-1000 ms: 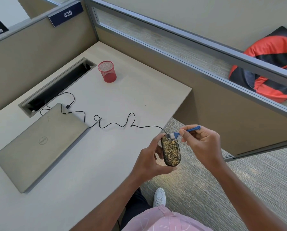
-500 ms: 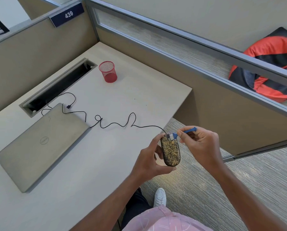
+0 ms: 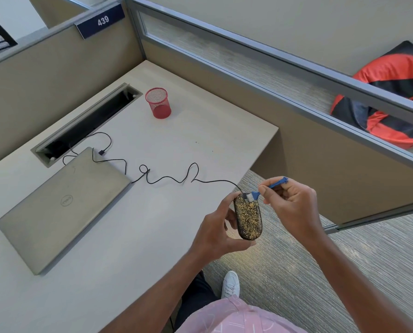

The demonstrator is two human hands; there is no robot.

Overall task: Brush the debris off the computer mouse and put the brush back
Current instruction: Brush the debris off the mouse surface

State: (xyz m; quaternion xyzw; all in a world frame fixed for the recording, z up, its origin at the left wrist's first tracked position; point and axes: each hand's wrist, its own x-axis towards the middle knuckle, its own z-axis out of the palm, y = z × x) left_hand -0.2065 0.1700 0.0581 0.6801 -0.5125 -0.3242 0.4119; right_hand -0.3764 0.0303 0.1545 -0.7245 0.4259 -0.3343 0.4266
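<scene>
A black computer mouse point(image 3: 248, 218) speckled with yellow debris is held in the air just off the desk's right edge. My left hand point(image 3: 216, 230) grips its left side and lower end. My right hand point(image 3: 290, 205) pinches a small blue brush point(image 3: 270, 187), and its white bristles touch the mouse's top end. The mouse's black cable point(image 3: 167, 177) snakes across the desk to the left.
A closed grey laptop point(image 3: 61, 207) lies on the beige desk point(image 3: 128, 236) at the left. A red mesh cup point(image 3: 158, 103) stands at the back, beside an open cable trough point(image 3: 85, 126). Cubicle partitions border the desk; carpet and my white shoe point(image 3: 230, 284) are below.
The brush has shifted slightly at the mouse's top end, and a small patch there looks bare. Both hands stay almost where they were.
</scene>
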